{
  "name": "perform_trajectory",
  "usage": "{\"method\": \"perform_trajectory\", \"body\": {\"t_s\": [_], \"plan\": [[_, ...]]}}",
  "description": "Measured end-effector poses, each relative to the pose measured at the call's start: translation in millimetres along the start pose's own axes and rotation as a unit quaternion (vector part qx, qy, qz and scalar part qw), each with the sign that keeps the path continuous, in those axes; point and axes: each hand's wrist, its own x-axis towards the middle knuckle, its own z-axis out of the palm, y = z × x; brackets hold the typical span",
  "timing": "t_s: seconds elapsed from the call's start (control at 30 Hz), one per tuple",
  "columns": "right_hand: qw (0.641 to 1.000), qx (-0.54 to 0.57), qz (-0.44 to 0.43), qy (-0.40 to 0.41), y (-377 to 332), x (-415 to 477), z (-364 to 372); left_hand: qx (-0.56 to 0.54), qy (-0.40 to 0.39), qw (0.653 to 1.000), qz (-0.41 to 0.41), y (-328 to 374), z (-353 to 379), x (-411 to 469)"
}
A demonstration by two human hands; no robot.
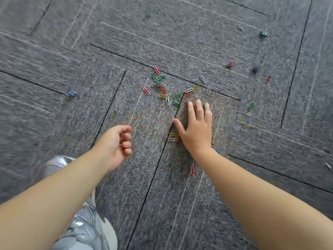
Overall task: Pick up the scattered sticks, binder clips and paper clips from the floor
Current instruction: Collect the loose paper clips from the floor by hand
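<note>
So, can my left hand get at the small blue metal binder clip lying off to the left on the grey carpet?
Probably yes. The blue binder clip lies alone on the carpet, ahead and left of the left hand, with nothing blocking the way. It may take a lean forward.

Bare forearms, left [54, 192] and right [252, 192], and a shiny silver-grey laced sneaker [84, 230] with a pale sole.

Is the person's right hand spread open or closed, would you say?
Spread open: the right hand shows straight fingers above grey carpet floor.
</note>
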Motion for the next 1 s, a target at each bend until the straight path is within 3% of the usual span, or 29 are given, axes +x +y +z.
{"method": "perform_trajectory", "body": {"t_s": [0.13,0.3,0.37,0.47,0.53,0.6,0.7,0.83,1.0], "plan": [[0.987,0.016,-0.107,0.122,12.1,7.7,5.0,-0.012,0.0,1.0,0.004,-2.0,3.6,8.5],[0.987,0.026,-0.142,0.069,24.0,31.9,-13.8,-0.001,-0.035,0.999,0.003,-7.1,34.2,6.4],[0.995,0.039,-0.089,0.02,21.9,32.4,-19.7,0.021,-0.055,0.998,-0.005,-9.2,49.9,-1.0],[0.981,0.168,0.099,-0.007,4.4,22.9,-40.6,0.054,-0.097,0.993,-0.025,-12.5,69.3,-11.9],[0.961,0.249,0.12,-0.019,-16.5,7.7,-60.1,0.053,-0.126,0.989,-0.057,-14.2,76.9,-19.7],[0.95,0.3,0.068,-0.051,-40.3,-15.7,-79.1,0.022,-0.166,0.98,-0.106,-15.2,78.6,-27.8],[0.956,0.285,-0.038,-0.063,-73.0,-51.8,-95.6,-0.033,-0.22,0.962,-0.161,-12.0,71.3,-43.0],[0.972,0.195,-0.113,0.064,-82.6,-70.6,-95.1,-0.056,-0.286,0.941,-0.173,-10.4,63.7,-61.7],[0.958,0.226,-0.134,0.115,-67.5,-83.1,-94.2,0.009,-0.292,0.945,-0.148,-26.4,63.9,-58.6]]}}
